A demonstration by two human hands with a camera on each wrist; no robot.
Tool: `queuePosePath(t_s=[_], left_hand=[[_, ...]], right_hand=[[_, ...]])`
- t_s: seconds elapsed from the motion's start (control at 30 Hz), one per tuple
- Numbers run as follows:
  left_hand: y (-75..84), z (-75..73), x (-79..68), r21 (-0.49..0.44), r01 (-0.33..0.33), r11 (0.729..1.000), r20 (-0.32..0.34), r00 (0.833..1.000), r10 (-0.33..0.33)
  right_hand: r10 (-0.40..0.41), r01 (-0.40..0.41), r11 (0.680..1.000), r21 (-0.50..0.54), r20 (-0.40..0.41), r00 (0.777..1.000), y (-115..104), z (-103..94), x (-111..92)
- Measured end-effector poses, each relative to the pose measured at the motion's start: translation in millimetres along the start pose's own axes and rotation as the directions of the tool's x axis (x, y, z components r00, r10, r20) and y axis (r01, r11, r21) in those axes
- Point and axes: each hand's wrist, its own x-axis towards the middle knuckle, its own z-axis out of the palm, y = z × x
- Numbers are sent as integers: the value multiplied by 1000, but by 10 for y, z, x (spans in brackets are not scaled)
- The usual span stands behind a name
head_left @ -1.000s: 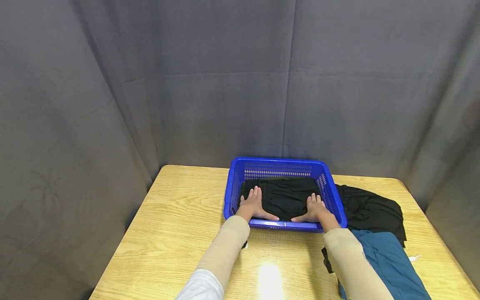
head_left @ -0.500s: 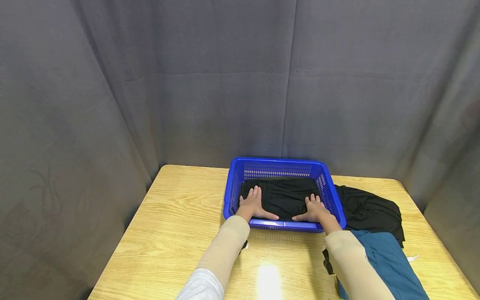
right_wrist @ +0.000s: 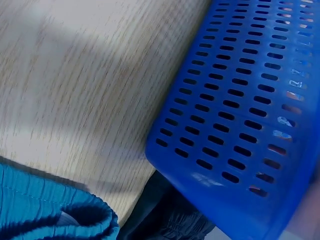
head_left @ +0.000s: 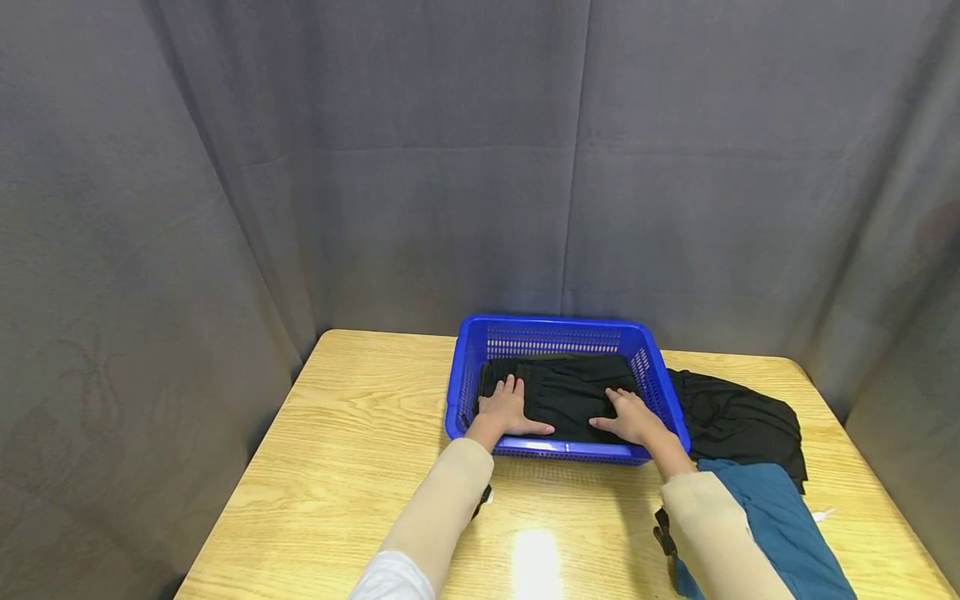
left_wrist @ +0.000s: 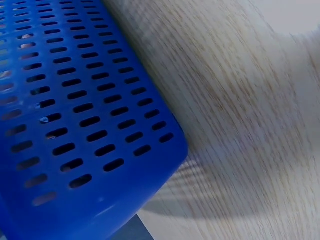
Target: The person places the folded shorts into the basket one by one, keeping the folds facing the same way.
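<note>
In the head view, a folded black garment (head_left: 566,392) lies flat in a blue plastic basket (head_left: 570,448) with slotted walls. My left hand (head_left: 506,410) rests on the garment's left part, fingers spread and thumb pointing right. Over its right part lies my right hand (head_left: 628,417), fingers stretched out and thumb toward the middle. Both wrists pass over the basket's near rim. The wrist views show mostly the outside of the basket wall (left_wrist: 85,100), which hides the hands there.
Right of the basket, a second black garment (head_left: 738,425) lies bunched on the wooden table (head_left: 360,433). A teal garment (head_left: 787,525) with a gathered waistband lies in front of it, partly under my right forearm. Grey curtains (head_left: 450,167) stand behind the table.
My right hand has shifted slightly, its fingers angled more to the left and its thumb farther from the near rim. My left hand stays nearly in place.
</note>
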Motion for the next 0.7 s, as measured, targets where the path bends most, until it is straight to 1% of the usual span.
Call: queuePosePath(t_s=[0.2,0.37,0.53,0.7], left_hand=[[22,-39,-45,7,-8,1000,-59,998,9],[37,-81,-111,2,-17,1000,-160,987,17],[42,-121,-198,-37,-3,999,-261,965,-7],[45,-148,-296,-89,-31,996,-341,940,-1]], right_hand=[[-42,35,996,-87,-77,996,-54,-7,-64],[-75,58,993,-104,-171,982,-53,4,-75],[-112,94,992,-87,-231,966,-90,-6,-131],[-145,129,989,-73,-278,950,-146,-13,-226]])
